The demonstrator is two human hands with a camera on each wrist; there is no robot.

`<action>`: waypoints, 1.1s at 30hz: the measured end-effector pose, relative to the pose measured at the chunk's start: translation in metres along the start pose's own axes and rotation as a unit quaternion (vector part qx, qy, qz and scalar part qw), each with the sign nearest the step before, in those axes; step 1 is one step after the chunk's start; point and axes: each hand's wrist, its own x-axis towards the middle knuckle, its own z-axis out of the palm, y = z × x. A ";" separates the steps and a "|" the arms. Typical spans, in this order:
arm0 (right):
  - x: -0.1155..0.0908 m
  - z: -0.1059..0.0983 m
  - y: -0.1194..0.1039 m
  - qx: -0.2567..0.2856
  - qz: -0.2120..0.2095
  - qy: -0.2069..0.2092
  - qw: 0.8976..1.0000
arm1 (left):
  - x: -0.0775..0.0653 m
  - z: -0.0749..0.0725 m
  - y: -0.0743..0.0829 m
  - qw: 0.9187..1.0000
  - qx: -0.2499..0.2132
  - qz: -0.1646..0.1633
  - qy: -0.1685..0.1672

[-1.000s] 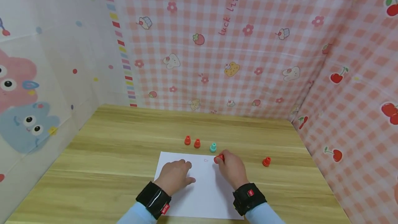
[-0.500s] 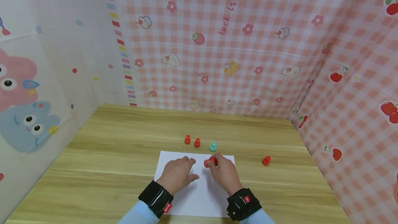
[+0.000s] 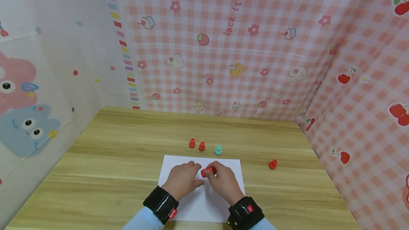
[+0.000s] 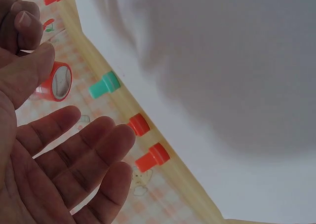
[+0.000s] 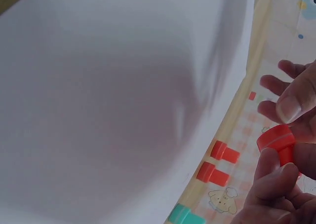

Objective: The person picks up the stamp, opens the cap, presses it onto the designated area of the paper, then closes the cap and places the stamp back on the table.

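Note:
My right hand (image 3: 225,184) pinches a red toy stamp (image 3: 205,173) between thumb and fingers, above the white sheet of paper (image 3: 204,210). The held stamp lies tilted on its side; its round printing face (image 4: 61,81) points out toward the left wrist camera. My left hand (image 3: 181,178) hovers over the left half of the paper, fingers spread and relaxed, holding nothing. Its thumb and index finger are close to the stamp. In the right wrist view the red stamp (image 5: 275,137) shows between the right fingertips, with the left fingers just beyond.
Two red stamps (image 3: 202,146) and a teal stamp (image 3: 218,150) stand on the wooden table (image 3: 134,134) behind the paper. Another red stamp (image 3: 273,164) stands off to the right. Patterned cloth walls (image 3: 223,56) enclose the back and both sides.
My right hand has moved left and slightly toward me with the red stamp, from the paper's upper right edge toward the left hand. The left hand has shifted slightly right.

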 end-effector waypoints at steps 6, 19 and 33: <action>-0.002 0.000 -0.005 0.003 -0.005 -0.004 1.000 | 0.000 0.003 -0.001 1.000 0.003 0.012 0.015; -0.002 -0.001 -0.005 0.038 -0.006 -0.019 0.999 | -0.001 0.003 0.000 0.998 -0.018 0.032 0.043; 0.002 -0.007 0.002 0.137 0.011 -0.093 0.986 | -0.003 -0.003 -0.002 0.994 -0.082 0.066 0.028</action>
